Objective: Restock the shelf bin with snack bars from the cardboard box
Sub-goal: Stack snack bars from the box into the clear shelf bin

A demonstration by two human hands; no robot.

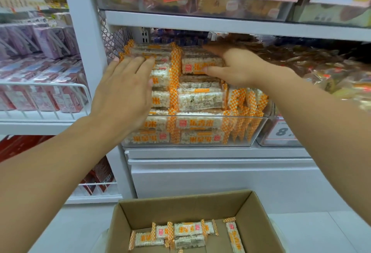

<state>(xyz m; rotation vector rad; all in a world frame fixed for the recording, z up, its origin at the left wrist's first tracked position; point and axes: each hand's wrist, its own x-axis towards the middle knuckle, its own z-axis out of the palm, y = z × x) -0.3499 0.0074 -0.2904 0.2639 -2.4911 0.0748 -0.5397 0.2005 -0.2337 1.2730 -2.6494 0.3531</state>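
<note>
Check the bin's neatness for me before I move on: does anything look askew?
Yes. In the clear bin, most snack bars lie flat in stacks, but a cluster at its right end stands on edge, leaning unevenly.

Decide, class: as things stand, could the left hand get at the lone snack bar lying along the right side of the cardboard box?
Probably yes. The left hand rests flat on the bin's stack, holding nothing, and the cardboard box stands open-topped below with nothing covering that snack bar.
</note>
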